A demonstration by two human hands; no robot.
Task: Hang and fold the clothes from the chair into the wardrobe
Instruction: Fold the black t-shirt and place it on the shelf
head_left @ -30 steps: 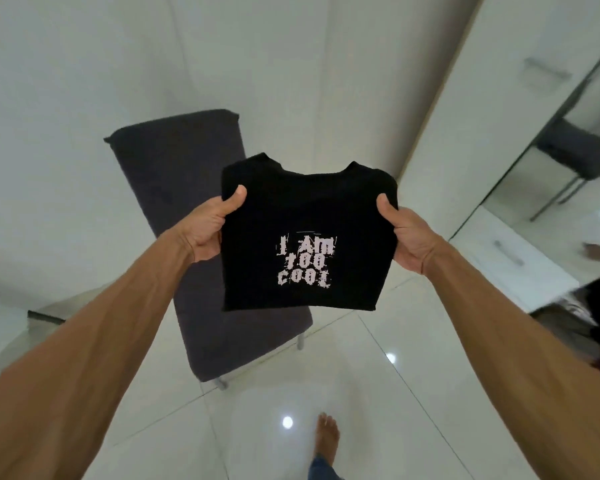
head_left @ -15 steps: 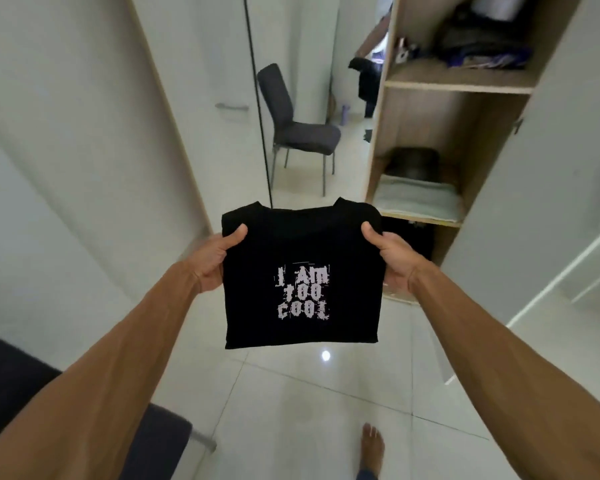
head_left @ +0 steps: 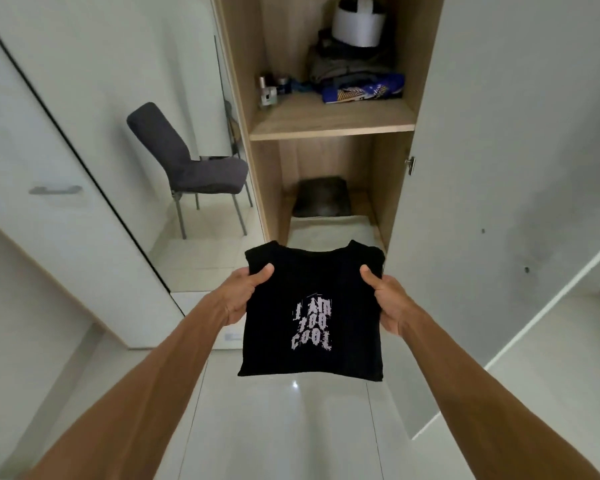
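I hold a folded black T-shirt with white lettering flat in front of me. My left hand grips its left edge and my right hand grips its right edge, thumbs on top. Straight ahead stands the open wooden wardrobe. Its lower shelf holds a pale folded cloth with a dark folded garment behind it, just beyond the shirt's collar. The upper shelf carries a pile of clothes. A grey chair shows in the mirror at the left.
The wardrobe's white door stands open on the right. A mirrored sliding door and a white door with a handle are at the left. Small bottles and a white roll sit on the upper shelf. The floor is glossy white tile.
I have turned from the chair toward the wardrobe and come closer to it. The shirt stays gripped in both hands and now sits just in front of the lower shelf.
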